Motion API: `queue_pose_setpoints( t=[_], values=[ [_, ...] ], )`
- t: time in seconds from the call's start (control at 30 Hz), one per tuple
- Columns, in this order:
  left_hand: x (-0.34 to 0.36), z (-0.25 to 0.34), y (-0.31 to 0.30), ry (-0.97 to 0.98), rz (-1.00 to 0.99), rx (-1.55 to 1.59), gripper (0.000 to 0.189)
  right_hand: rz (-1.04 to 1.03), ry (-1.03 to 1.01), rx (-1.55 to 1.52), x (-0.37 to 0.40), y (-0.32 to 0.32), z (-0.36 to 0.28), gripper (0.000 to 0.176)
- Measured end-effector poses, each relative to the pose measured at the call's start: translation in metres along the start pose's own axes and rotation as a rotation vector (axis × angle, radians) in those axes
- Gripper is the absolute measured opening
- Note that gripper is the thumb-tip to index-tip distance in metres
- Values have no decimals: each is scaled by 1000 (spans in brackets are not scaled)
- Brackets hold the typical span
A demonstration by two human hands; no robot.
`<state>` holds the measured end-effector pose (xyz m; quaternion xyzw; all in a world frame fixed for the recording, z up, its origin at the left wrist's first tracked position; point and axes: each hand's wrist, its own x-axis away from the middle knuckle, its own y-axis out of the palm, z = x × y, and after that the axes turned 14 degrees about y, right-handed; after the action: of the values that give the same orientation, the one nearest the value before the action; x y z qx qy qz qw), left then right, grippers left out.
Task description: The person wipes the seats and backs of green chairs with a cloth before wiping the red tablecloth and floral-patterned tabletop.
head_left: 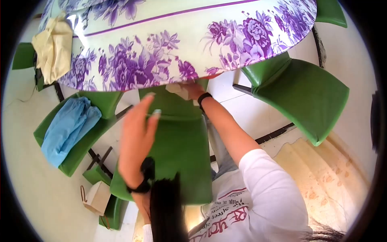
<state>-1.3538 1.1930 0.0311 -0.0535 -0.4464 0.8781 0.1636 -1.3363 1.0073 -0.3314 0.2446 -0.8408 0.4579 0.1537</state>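
My right hand (pixel 194 91) reaches down to the table's edge, closed on a crumpled whitish cloth (pixel 177 90). The cloth lies against the upper backrest of the green chair (pixel 173 157) in front of me; some fingers are hidden. My left hand (pixel 139 125) is raised over the left side of this chair, slightly blurred, its fingers stretched and thumb apart, with nothing in it. Dark bands circle both wrists. Long dark hair hangs over the near part of the seat.
A table with a purple-flowered white cover (pixel 161 52) spans the top. Another green chair (pixel 306 97) stands right. On the left chair lies blue fabric (pixel 72 129); a beige cloth (pixel 54 48) hangs over the table corner. A paper bag (pixel 96 197) is lower left, a patterned curtain (pixel 322 173) lower right.
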Motion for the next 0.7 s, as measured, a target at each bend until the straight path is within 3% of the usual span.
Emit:
queue_pose_setpoints(
  t=[0.03,0.07,0.17,0.2,0.27,0.3,0.37,0.4,0.43,0.5,0.57,0.7],
  values=[
    [8,21,-31,-52,75,-81,37,36,-60,135,12,-18,-9,42],
    [21,36,-56,-83,199,-69,37,-75,102,25,21,-32,-25,50],
    [88,44,-90,-143,459,-67,38,-314,-89,95,29,26,12,55],
    [114,40,-93,-151,525,-63,38,-450,-50,116,47,11,0,52],
    [162,28,-77,-340,402,68,36,-666,-19,260,96,6,-7,48],
    [182,23,-69,-404,170,-30,36,-747,-25,386,115,10,-5,47],
    [237,-4,-31,-326,-25,-2,37,-580,73,134,169,-39,-34,49],
    [256,-10,-16,-252,-100,-143,36,-445,44,50,192,-61,-49,50],
    [261,-8,-4,-115,-65,-404,30,-311,9,-28,217,-84,-65,51],
    [262,3,9,-137,266,-318,24,-317,-30,-142,261,-131,-106,51],
    [263,0,12,-138,323,-314,22,-313,-72,-204,301,-161,-138,50],
    [266,-9,19,-72,446,-362,21,-303,-196,-197,355,-158,-149,50]
  ],
)
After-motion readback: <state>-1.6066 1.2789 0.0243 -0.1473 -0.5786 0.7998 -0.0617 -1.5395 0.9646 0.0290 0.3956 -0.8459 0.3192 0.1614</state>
